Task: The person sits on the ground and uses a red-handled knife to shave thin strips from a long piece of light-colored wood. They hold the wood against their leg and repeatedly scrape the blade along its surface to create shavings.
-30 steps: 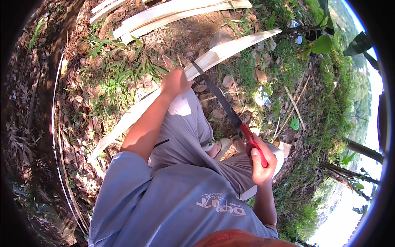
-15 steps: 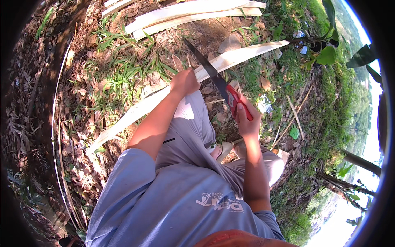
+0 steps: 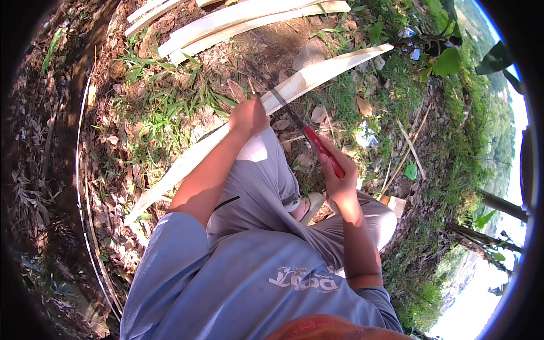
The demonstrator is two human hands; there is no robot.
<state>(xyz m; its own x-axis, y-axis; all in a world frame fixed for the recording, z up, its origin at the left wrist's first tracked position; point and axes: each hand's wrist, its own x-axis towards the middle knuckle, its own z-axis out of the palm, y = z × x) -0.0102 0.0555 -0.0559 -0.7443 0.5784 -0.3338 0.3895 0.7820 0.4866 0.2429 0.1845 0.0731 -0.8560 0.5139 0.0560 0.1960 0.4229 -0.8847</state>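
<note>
A long pale wooden plank (image 3: 328, 71) lies aslant in front of me, from the lower left to the upper right, passing beside my bent knee. My left hand (image 3: 249, 118) is closed around its middle. In my right hand (image 3: 340, 177) is a hand saw (image 3: 294, 118), gripped by its red handle. The dark blade crosses the plank just right of my left hand, its far end near the plank's far edge. Whether the teeth have cut into the wood cannot be made out.
Several more pale planks (image 3: 243, 22) lie on the ground ahead. A flat stone (image 3: 309, 55) sits between them and my plank. Thin sticks (image 3: 409, 148) and a green scrap (image 3: 411, 170) lie at the right, near a small wood block (image 3: 395, 205). Leafy stems rise at the far right.
My right hand has drawn the saw back toward me and slightly down, so less blade reaches beyond the plank. My left hand keeps its hold on the plank.
</note>
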